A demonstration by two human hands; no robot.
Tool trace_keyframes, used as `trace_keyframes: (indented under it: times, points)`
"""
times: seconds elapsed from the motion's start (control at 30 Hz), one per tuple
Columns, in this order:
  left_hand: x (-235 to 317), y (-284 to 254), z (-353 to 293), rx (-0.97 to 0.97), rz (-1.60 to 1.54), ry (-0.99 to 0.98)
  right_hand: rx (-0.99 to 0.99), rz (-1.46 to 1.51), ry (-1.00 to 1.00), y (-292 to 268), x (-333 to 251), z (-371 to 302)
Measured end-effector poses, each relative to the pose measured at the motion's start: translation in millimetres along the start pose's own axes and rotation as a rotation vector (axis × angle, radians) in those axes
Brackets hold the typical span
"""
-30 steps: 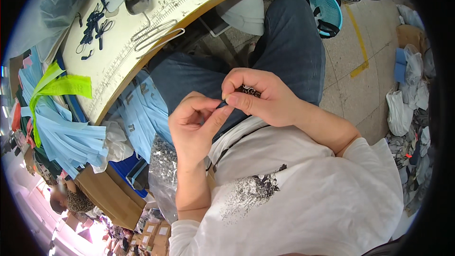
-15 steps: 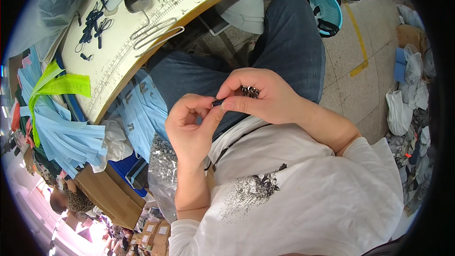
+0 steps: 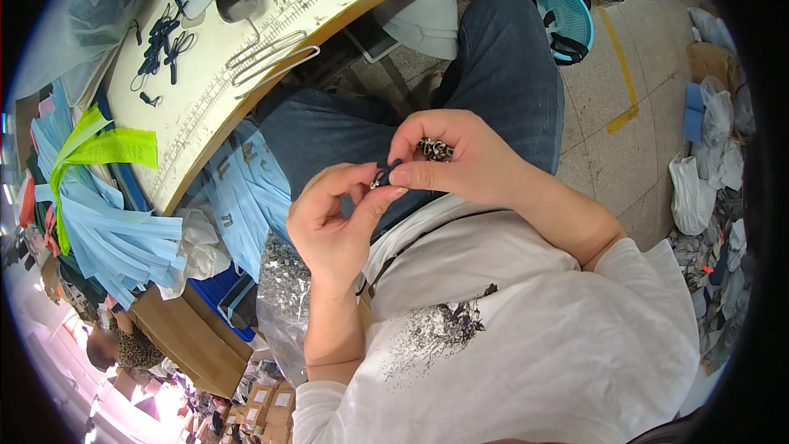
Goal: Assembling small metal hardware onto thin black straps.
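Observation:
Over my lap, my left hand [image 3: 330,215] and my right hand [image 3: 464,163] meet fingertip to fingertip. My right thumb and forefinger pinch a small dark navy cord piece [image 3: 394,170], which looks curved into a loop. At its left end, my left thumb and forefinger close on a small shiny metal piece [image 3: 378,181]. Its exact kind is too small to make out. Several similar small metal pieces [image 3: 435,149] are tucked in the curled fingers of my right hand. Dark navy cord pulls with loops [image 3: 160,45] lie on the white table [image 3: 193,107].
Bent metal wire [image 3: 271,57] lies at the table's curved edge. Light blue strips [image 3: 115,222] and a lime-green strip [image 3: 107,146] hang at the left. A clear bag of small metal pieces [image 3: 282,279] sits beside my left forearm. A turquoise basket [image 3: 567,20] stands at far right.
The navy piece between my fingertips has turned and now shows as a loop. The shiny metal piece has come into sight at my left fingertips. My right hand has risen slightly.

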State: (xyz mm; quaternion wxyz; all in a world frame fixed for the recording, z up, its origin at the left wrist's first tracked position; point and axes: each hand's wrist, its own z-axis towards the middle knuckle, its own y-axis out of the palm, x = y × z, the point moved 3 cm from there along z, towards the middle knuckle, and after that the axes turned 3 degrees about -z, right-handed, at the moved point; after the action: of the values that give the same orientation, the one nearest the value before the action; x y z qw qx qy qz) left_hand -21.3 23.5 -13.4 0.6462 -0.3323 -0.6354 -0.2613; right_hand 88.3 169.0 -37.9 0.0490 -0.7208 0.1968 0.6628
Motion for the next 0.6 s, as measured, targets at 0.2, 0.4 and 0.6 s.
trace_keyframes:
  times: [0.2, 0.4, 0.6]
  points:
    - [-1, 7, 5, 0.064, 0.044, -0.036, 0.024, 0.579, 0.302, 2, 8, -5]
    - [-1, 11, 7, 0.063, 0.159, -0.006, 0.102, 0.556, 0.364, 1, 3, -4]
    - [-4, 9, 2, 0.032, -0.225, 0.005, 0.138, 0.669, 0.310, -1, 10, -3]
